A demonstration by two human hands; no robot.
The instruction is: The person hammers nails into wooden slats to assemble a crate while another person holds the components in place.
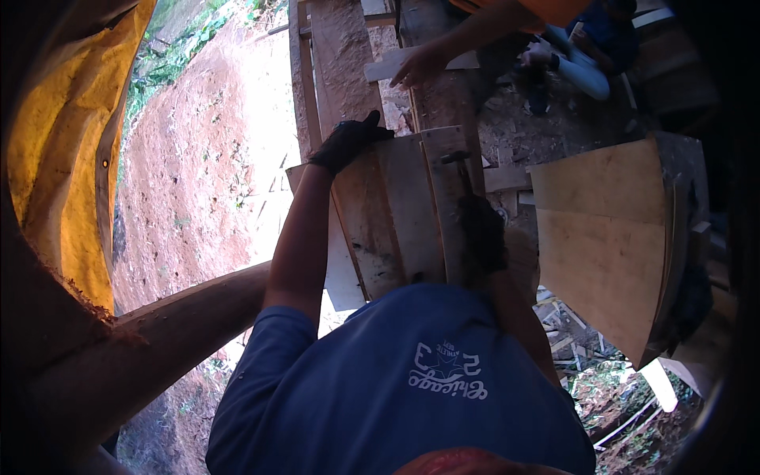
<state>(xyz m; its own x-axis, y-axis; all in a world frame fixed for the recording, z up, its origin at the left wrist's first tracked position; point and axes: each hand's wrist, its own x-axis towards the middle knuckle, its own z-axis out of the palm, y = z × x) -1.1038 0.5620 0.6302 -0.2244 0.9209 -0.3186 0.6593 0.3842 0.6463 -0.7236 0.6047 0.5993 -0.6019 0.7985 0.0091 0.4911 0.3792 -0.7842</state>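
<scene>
My left hand (347, 142), in a black glove, grips the upper left edge of a wooden panel (396, 222) made of nailed boards. The panel stands in front of my blue shirt. My right hand (481, 233), also in a dark glove, is closed around the handle of a hammer (454, 158). The hammer's head rests against the panel's upper right board. Part of the right hand is in shadow.
Another person's hand (418, 67) rests on a plank (412, 62) beyond the panel, and a second person (582, 67) crouches at the upper right. Plywood sheets (606, 237) lean at the right. A yellow tarp (55, 158), a red soil slope (206, 166) and a thick pole (182, 332) lie to the left.
</scene>
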